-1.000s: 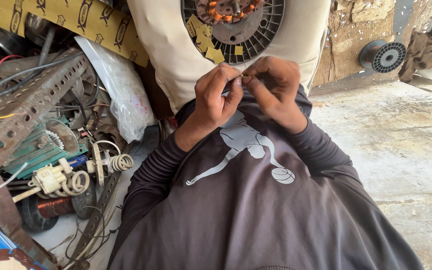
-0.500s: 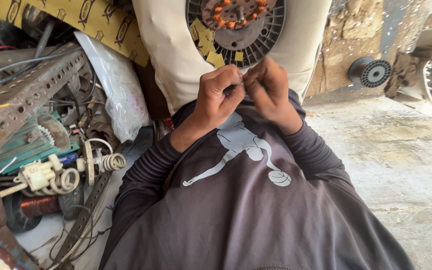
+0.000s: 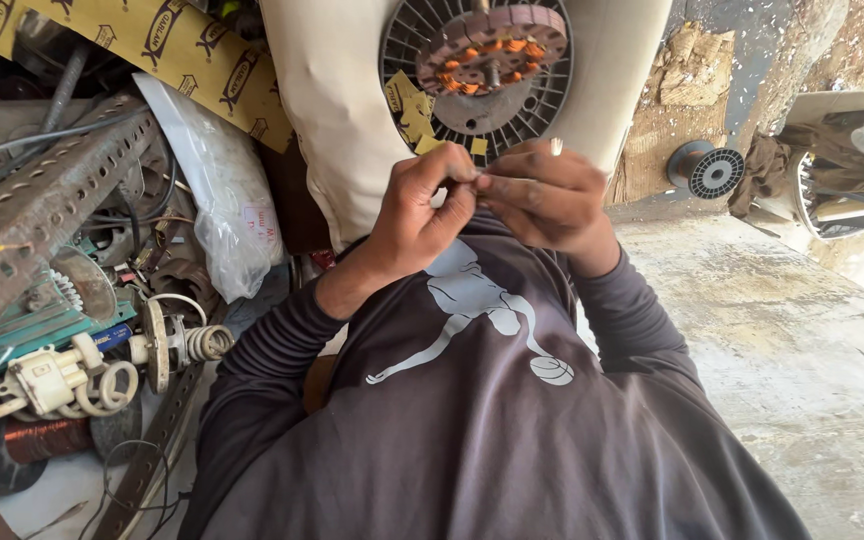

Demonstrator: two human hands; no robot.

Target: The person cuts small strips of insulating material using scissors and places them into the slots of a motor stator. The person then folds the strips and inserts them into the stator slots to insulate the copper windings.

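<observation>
your left hand (image 3: 420, 208) and your right hand (image 3: 544, 195) meet in front of your chest, fingertips pressed together, pinching something small and pale between them; a thin pale sliver (image 3: 556, 146) sticks up above your right hand's knuckles, too small to tell what it is. just beyond your hands, at the far side of the scene, stands a cream-coloured round fan housing (image 3: 332, 120) with a dark ribbed grille, and in its middle a motor core with orange copper windings (image 3: 493, 42). to the far right, a black empty wire spool (image 3: 707, 170) sits on the grey concrete floor (image 3: 802, 340). on your left, a rusty perforated metal angle bar (image 3: 42, 205) slants over a heap of parts: a clear plastic bag (image 3: 222, 200), a white plastic switch piece with coiled white cable (image 3: 57, 378) and a reddish copper coil (image 3: 37, 438) nearest to you. yellow printed cardboard (image 3: 142, 45) lies at the far left.
</observation>
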